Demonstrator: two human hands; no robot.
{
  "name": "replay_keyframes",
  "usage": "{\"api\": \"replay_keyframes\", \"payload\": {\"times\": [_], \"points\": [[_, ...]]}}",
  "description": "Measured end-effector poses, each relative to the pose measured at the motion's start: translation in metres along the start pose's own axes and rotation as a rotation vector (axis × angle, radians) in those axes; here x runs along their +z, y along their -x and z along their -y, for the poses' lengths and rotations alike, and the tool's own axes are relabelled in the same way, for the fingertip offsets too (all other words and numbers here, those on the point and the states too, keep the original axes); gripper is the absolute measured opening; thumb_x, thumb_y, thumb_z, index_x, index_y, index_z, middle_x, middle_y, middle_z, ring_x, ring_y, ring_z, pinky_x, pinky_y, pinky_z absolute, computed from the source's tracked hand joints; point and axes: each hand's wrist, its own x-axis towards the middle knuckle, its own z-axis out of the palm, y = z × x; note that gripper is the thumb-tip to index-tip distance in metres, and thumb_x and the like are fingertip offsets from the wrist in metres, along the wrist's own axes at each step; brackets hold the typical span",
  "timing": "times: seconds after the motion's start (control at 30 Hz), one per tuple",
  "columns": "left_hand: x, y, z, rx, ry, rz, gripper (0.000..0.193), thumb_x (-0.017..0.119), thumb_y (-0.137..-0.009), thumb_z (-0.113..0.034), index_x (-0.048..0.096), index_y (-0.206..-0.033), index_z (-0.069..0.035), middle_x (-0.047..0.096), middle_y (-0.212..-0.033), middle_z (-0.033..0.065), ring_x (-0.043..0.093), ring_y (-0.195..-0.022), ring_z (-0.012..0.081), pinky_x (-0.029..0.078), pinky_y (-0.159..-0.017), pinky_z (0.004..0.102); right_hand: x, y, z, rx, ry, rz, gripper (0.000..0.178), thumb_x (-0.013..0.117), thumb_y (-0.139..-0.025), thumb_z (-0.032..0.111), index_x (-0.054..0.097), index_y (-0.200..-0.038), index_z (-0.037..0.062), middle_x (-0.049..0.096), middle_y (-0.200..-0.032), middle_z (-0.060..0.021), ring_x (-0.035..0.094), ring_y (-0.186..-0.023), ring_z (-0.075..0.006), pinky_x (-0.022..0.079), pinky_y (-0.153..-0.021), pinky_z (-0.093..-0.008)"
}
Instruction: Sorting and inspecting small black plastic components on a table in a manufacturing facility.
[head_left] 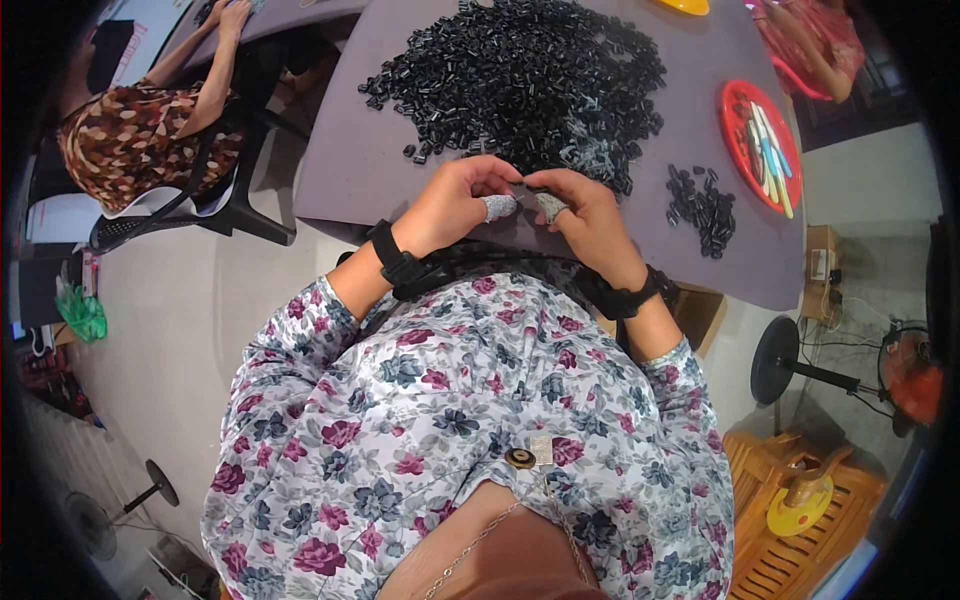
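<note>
My left hand [468,198] and my right hand [588,212] meet at the near edge of the table, fingers curled and tips close together. Both thumbs wear a pale grey wrap. Whatever is pinched between the fingertips is too small and dark to make out. Just beyond my hands spreads a large heap of small black plastic pieces [520,80], with a lighter greyish patch near its front right. To the right of my right hand lies a smaller separate pile of similar black pieces [703,210]. Both wrists carry black straps.
The purple-grey table [350,150] bears a red tray [727,105] with white-, blue- and yellow-handled tools at the right. Part of a yellow dish [688,5] shows at the far edge. Two people sit nearby, left and far right. An orange plastic chair [770,530] and fans stand lower right.
</note>
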Motion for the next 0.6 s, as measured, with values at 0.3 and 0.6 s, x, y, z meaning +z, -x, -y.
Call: {"api": "replay_keyframes", "payload": {"times": [0.3,0.6], "points": [[0.004,-0.003,-0.005,0.036,0.022,0.027,0.041,0.057,-0.088,0.017,0.065,-0.125,0.002,0.071,-0.109,0.006,0.067,-0.101,0.0116,0.055,-0.088,0.0265,-0.001,0.001,0.018,0.012,-0.081,-0.019,0.03,0.051,-0.088,-0.009,0.057,-0.118,-0.0044,0.073,-0.104,-0.0143,0.071,-0.085,-0.0153,0.056,-0.078,-0.0291],[0.008,-0.009,-0.009,0.013,0.121,0.025,0.051,0.05,-0.084,0.021,0.063,-0.129,0.002,0.069,-0.107,0.0061,0.067,-0.099,0.0129,0.057,-0.086,0.0277,0.0,-0.003,-0.008,-0.098,-0.1,-0.176,0.019,0.06,-0.091,-0.007,0.068,-0.108,-0.0022,0.072,-0.102,-0.0048,0.068,-0.089,-0.01,0.052,-0.077,-0.0227]]}}
